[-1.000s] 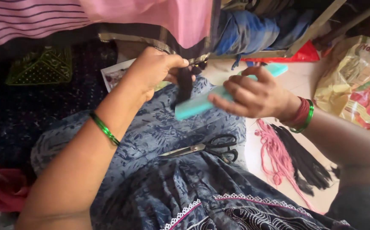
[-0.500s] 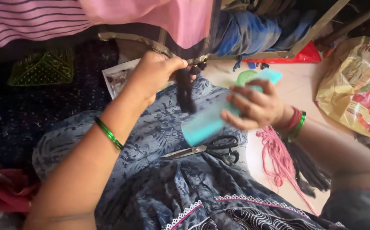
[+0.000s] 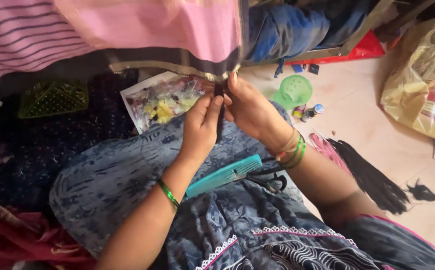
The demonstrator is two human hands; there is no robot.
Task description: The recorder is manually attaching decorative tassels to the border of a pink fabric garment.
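Lap cloth point(image 3: 122, 175): blue-grey print, biggest thing, fills centre to 6 o'clock.
Pink cloth point(image 3: 167, 30): hangs at 12, dark border w/ gold edge.
Bag point(image 3: 422, 95): yellow-tan plastic package at 2–3, crumpled, red and green print.
Paper sheet point(image 3: 162, 100): at 11, white edge, blotchy yellow/purple print.
Hair strand point(image 3: 220, 117): thin, black, straight, hangs just below pink cloth's border, between both hands, above lap.
L hand point(image 3: 200, 127): fingers together, pinching strand.
R hand point(image 3: 250, 107): fingertips pinch strand's top end.
Comb point(image 3: 225, 175): teal, on lap at 5, just beside scissors point(image 3: 270, 180).
Red packet point(image 3: 367, 47): at 1, flat, mostly hidden.
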